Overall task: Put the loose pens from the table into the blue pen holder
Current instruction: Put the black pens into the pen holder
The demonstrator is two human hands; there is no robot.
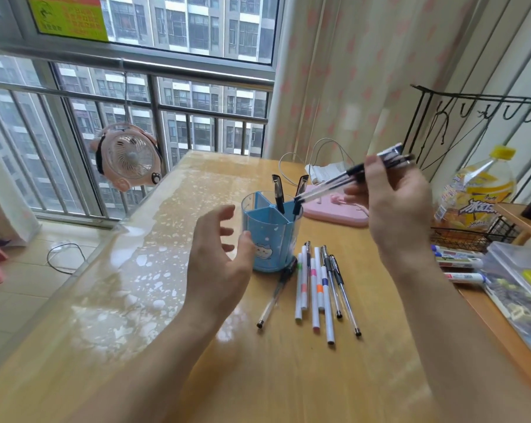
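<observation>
My right hand is raised above the bench, and its fingers are closed around a small bunch of pens. I cannot count them exactly; they overlap and blur into two or three clear barrels with dark grips. They slant down to the left, and their lower tips sit right at the rim of the blue pen holder, over its right-hand compartment. Whether the tips are inside or just above the rim I cannot tell.

My left hand holds nothing. Its fingers are spread wide and curled in a loose cup just beside the holder's left wall. The thumb looks to be at the wall or very near it, but contact is hard to make out.

The holder stands upright on the bench, split into compartments, with two dark pens already leaning in the back sections. Its lower left side is hidden behind my left hand.

Just in front and right of the holder lie the loose pens: white markers with coloured bands and clear gel pens, roughly side by side, one clear pen angled off to the left with its tip touching the holder's base.

At the right edge, more markers sit near a clear box that the frame cuts off.
</observation>
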